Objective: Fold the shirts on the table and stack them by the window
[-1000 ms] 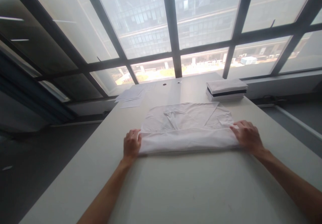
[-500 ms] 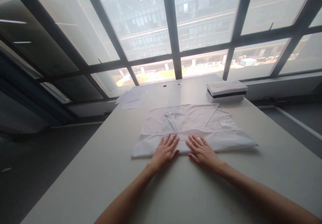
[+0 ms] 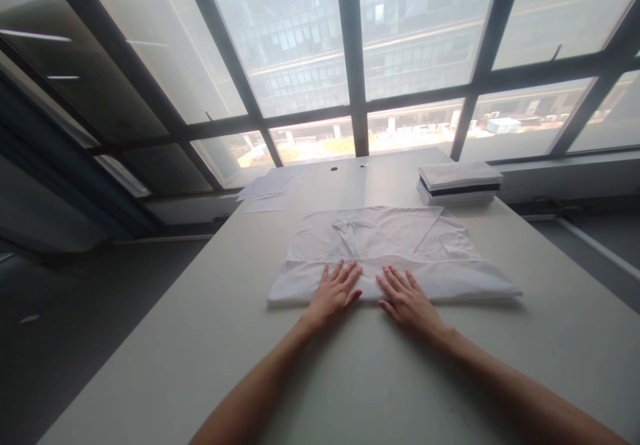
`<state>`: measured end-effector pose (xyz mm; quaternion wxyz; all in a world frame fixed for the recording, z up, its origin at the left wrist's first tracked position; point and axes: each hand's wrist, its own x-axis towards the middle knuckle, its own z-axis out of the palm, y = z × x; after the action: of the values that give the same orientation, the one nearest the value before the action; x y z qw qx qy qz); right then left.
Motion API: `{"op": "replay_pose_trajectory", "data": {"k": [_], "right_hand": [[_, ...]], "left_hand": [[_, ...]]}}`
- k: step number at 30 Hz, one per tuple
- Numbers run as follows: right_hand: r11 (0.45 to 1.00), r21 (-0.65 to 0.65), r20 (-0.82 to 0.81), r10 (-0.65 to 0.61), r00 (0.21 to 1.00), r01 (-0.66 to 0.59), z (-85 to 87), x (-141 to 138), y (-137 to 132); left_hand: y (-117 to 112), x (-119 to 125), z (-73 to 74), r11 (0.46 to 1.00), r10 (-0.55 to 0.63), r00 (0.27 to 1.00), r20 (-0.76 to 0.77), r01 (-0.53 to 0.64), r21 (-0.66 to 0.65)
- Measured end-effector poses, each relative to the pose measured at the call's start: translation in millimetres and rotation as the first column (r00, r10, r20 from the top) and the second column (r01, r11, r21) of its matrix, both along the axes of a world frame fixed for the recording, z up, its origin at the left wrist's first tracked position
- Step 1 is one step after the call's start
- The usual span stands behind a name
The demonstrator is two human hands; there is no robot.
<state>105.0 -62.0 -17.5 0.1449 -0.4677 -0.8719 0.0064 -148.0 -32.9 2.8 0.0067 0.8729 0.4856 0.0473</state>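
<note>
A white garment, which looks like a shirt (image 3: 400, 235), lies spread on the table with its near part folded over into a wide band. Some wrinkles run across its far half. My left hand (image 3: 334, 293) rests flat on the folded band, left of the middle, fingers stretched out. To the right of it, my right hand (image 3: 407, 300) also lies flat on the band with its fingers spread. Neither hand grips the cloth.
The white table (image 3: 210, 338) reaches to the windows (image 3: 410, 31). At its far right stands a stack of folded cloth (image 3: 460, 181), white with a dark layer. Loose white paper sheets (image 3: 267, 188) lie at the far left edge. A dark curtain (image 3: 65, 158) hangs at left.
The view has shifted slightly, so everything appears a little further right. Both hands remain flat on the folded band, and the shirt keeps its shape.
</note>
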Motion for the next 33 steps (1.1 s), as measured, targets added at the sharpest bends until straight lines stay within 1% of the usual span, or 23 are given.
{"op": "replay_pose_trajectory", "data": {"k": [4, 7, 10, 14, 17, 20, 24, 29, 31, 33], "right_hand": [[1.000, -0.031, 0.008, 0.002, 1.000, -0.001, -2.7, 0, 2], [1.000, -0.004, -0.015, -0.007, 1.000, 0.007, 0.6, 1, 1], [0.999, 0.034, -0.046, -0.027, 0.999, 0.029, 3.7, 3, -1], [0.998, 0.021, -0.043, -0.067, 0.997, 0.068, 0.3, 3, 0], [0.997, 0.003, -0.025, -0.076, 0.997, 0.076, -3.5, 3, 2], [0.996, -0.013, -0.019, -0.085, 0.996, 0.085, -3.5, 3, 3], [0.997, -0.024, -0.026, -0.079, 0.996, 0.079, -0.3, 3, 2], [0.997, -0.002, -0.052, -0.078, 0.996, 0.078, 0.9, 2, 1], [0.996, 0.013, -0.067, -0.088, 0.994, 0.089, 0.9, 2, 1], [0.994, 0.015, -0.076, -0.109, 0.991, 0.110, 1.3, 3, 0]], "left_hand": [[2, -3, 5.8, 0.999, 0.006, 0.998, 0.055, -0.004, -0.035], [3, -11, 9.1, 0.999, 0.018, 0.996, 0.093, -0.021, 0.026], [5, -19, 5.1, 0.997, 0.042, 0.997, 0.063, -0.046, 0.059], [9, -23, -1.5, 0.995, 0.096, 0.995, 0.025, -0.097, 0.040], [12, -27, 1.4, 0.991, 0.107, 0.994, 0.031, -0.109, 0.076], [14, -33, 5.6, 0.982, 0.148, 0.988, 0.049, -0.152, 0.115], [15, -38, 2.8, 0.972, 0.217, 0.974, 0.059, -0.221, 0.076], [16, -36, -2.9, 0.961, 0.269, 0.962, 0.056, -0.271, 0.046], [15, -34, -2.2, 0.961, 0.270, 0.961, 0.066, -0.273, 0.045], [14, -34, 0.2, 0.965, 0.241, 0.966, 0.096, -0.249, 0.082]]}}
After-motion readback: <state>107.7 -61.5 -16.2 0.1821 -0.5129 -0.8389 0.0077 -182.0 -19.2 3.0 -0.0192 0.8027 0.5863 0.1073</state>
